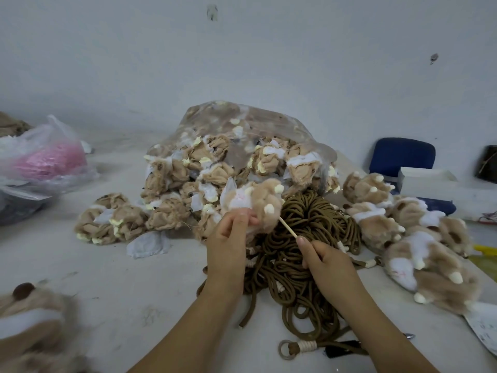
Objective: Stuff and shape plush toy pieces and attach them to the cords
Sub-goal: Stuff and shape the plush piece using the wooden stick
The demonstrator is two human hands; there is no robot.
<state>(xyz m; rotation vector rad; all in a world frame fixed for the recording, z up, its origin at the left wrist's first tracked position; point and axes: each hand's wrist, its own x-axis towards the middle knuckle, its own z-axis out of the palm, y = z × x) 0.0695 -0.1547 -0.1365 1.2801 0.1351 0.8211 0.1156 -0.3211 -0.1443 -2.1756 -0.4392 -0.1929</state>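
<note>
Head view shows shaping in hand: left grip (236,224) pinches the plush paw (259,201) above the cords (304,238), right grip (324,258) holds a stick (287,226) against it, which probably needs a careful push inward next.

Left hand (233,232) grips plush piece (258,203); right hand (326,261) pokes stick (287,226) into it, above cords (304,238).

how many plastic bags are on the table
2. A large clear bag of unstuffed plush skins lies at centre; a thin bag holding something pink sits at far left. A grey shape beneath it may be a third.
</note>
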